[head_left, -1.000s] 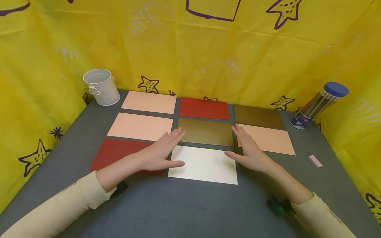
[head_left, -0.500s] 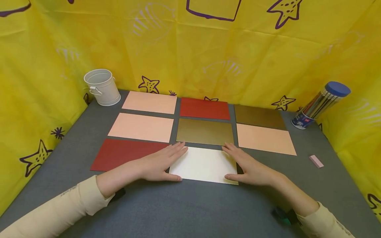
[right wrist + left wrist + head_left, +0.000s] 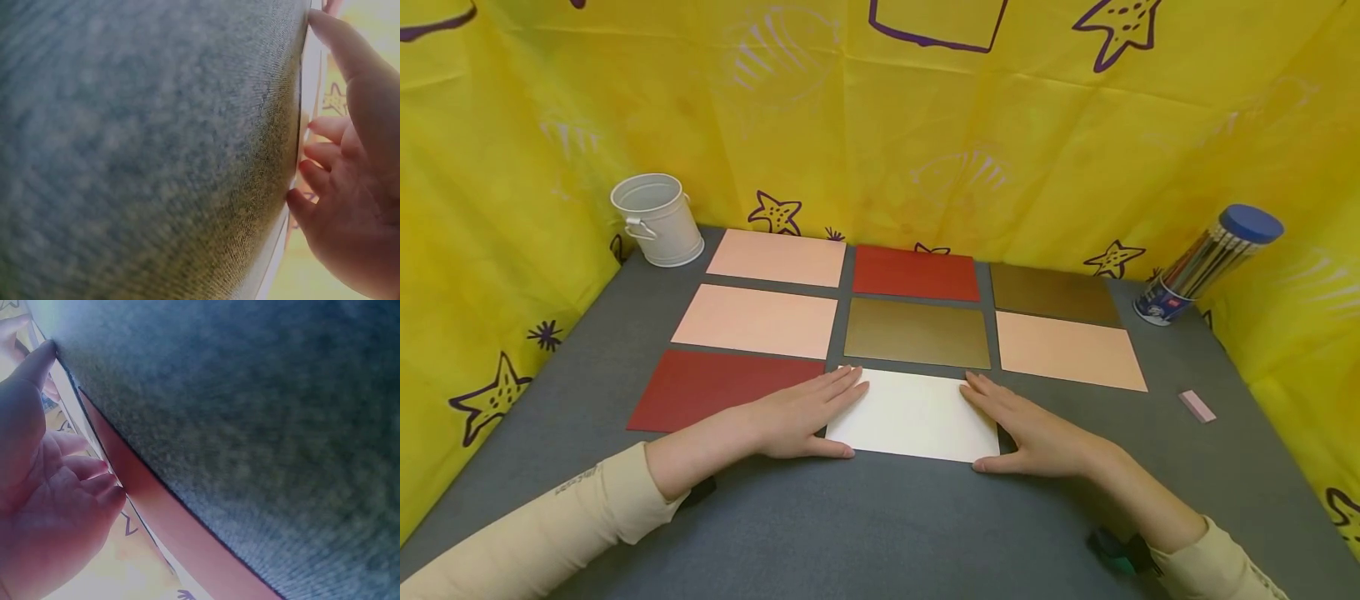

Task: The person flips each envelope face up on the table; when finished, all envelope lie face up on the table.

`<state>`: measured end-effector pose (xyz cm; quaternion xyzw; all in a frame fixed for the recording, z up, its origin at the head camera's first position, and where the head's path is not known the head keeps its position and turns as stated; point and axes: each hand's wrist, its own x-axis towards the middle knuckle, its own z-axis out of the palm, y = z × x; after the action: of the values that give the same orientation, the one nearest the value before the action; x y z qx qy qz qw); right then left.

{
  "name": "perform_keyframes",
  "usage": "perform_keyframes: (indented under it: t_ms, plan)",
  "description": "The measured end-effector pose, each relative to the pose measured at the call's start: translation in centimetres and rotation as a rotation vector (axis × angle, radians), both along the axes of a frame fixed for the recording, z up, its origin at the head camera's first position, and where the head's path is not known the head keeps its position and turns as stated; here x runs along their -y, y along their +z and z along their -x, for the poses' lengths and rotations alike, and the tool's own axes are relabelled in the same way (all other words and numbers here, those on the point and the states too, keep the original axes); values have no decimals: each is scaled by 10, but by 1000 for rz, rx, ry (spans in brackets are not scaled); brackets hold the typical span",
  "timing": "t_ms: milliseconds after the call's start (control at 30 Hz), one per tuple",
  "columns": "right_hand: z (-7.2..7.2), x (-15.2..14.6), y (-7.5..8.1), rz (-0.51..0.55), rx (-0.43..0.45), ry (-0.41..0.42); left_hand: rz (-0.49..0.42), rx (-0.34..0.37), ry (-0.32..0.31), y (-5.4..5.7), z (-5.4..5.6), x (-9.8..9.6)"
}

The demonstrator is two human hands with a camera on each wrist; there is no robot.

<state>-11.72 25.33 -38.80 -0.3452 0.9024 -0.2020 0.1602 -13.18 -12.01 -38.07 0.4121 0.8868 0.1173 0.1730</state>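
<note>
A white rectangular sheet (image 3: 917, 417) lies flat on the dark grey table, nearest to the person. My left hand (image 3: 808, 417) touches its left side, fingers extended along the far corner and thumb at the near edge. At the opposite side my right hand (image 3: 1037, 429) lies the same way, thumb at the near right corner. In the left wrist view the fingertips (image 3: 112, 487) meet the surface while the palm stays raised. The right wrist view shows the fingertips (image 3: 294, 195) touching down too. Partly behind the left forearm lies a dark red sheet (image 3: 715, 387).
Beyond are pale pink sheets (image 3: 756, 317), a red sheet (image 3: 916, 273), an olive sheet (image 3: 917, 333), a brown sheet (image 3: 1052, 293) and a peach sheet (image 3: 1071, 350). A white bucket (image 3: 658, 225) stands back left, a pencil tub (image 3: 1206, 262) back right, a pink eraser (image 3: 1197, 407) right.
Both hands have come nearer to the person, from over the olive sheet's edge down to the white sheet's sides. The right thumb has slid to the near corner. The sheets stay in place.
</note>
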Motion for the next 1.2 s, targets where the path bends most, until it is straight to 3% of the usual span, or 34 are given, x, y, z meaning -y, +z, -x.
perform_keyframes:
  t_ms: [400, 700, 833, 1000, 1200]
  plan:
    - [0, 0, 0, -38, -7, 9, 49, -32, -32, -2, 0, -1]
    - [0, 0, -2, -41, -39, 23, 74, -115, -121, 2, -1, -2]
    - [-1, -1, 0, -49, -69, 14, 27, -176, -174, 5, -1, -2]
    - [-2, -2, 3, -10, -188, 47, -88, -293, -224, 7, 2, 0]
    - [5, -4, 2, 166, -354, 81, -334, -384, -178, 6, 8, 2]
